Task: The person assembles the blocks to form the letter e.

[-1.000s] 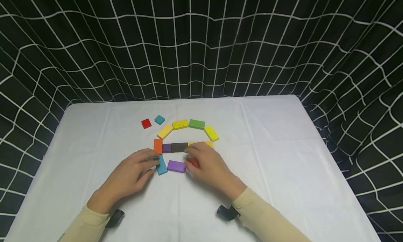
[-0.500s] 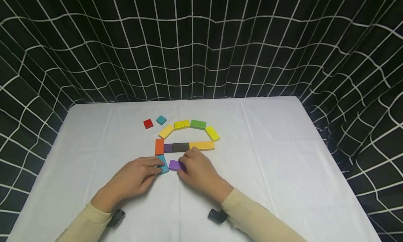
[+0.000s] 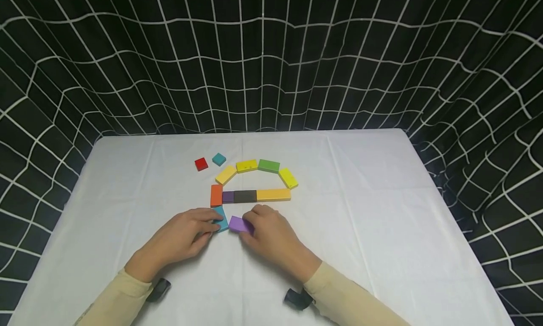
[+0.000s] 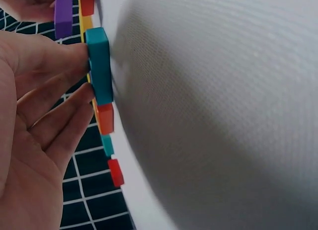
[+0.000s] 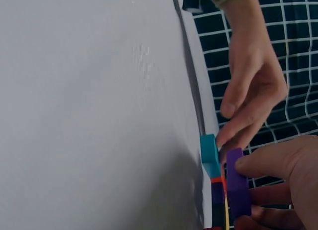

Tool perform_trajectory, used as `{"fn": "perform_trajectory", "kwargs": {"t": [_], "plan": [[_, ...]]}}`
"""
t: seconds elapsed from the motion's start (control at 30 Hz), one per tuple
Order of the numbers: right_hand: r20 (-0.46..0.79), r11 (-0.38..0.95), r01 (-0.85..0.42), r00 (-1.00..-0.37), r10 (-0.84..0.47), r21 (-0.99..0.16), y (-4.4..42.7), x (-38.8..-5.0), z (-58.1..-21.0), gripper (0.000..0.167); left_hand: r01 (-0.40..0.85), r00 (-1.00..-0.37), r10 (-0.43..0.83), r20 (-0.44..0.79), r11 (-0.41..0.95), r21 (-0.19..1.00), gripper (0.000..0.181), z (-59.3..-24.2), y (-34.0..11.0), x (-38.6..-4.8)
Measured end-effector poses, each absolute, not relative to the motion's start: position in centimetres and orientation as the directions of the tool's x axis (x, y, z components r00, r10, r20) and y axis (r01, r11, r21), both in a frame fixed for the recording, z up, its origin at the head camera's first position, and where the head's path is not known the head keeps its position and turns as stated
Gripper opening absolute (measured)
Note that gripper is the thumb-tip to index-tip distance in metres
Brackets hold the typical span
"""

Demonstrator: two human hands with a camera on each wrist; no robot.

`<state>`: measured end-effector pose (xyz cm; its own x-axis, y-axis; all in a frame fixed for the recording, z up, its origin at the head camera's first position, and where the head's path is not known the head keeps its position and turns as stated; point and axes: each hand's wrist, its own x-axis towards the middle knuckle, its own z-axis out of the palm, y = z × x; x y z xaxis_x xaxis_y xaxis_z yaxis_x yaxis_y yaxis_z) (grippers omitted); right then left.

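In the head view my left hand [image 3: 180, 236] rests its fingertips on a blue block [image 3: 218, 211] lying flat on the table. The left wrist view shows the fingers fairly straight against the top of the blue block [image 4: 101, 68]. My right hand [image 3: 277, 238] pinches a purple block [image 3: 238, 224], just right of the blue one. From the right wrist, the purple block [image 5: 238, 188] sits between thumb and fingers, held slightly off the cloth. A red block [image 4: 87, 2] lies beyond it; the right hand hides that block in the head view.
An orange block [image 3: 216, 196] adjoins a row of dark purple, black [image 3: 245, 196] and orange-yellow [image 3: 273, 195] blocks. Yellow and green [image 3: 269, 166] blocks arch behind. Small red [image 3: 201, 164] and teal [image 3: 219, 159] squares lie at back left. White cloth covers the table [image 3: 360, 198]; netting surrounds it.
My right hand has moved left from the red block to the purple block, now pinched and slightly tilted. The left hand stays at the blue block, its fingers further over it.
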<state>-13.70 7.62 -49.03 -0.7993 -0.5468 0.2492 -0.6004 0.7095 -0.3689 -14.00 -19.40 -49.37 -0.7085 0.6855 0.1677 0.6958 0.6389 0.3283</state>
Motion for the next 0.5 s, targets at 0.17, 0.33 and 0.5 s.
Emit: {"fn": "perform_trajectory", "kwargs": {"t": [0.17,0.33,0.5], "plan": [[0.231,0.698,-0.593,-0.803,-0.549,-0.401,7.5,-12.8,-48.8,0.022,0.686,-0.715,0.681,0.157,0.642,0.342,0.027,-49.4,-19.5,-14.0],[0.238,0.675,-0.606,-0.791,-0.563,-0.42,7.2,-12.3,-49.3,0.02,0.686,-0.715,0.679,0.162,0.641,0.344,0.027,-49.4,-19.5,-14.0],[0.236,0.668,-0.607,-0.79,-0.565,-0.432,7.0,-12.0,-49.8,0.018,0.68,-0.721,0.675,0.157,0.644,0.35,0.027,-49.5,-19.5,-14.0]]}}
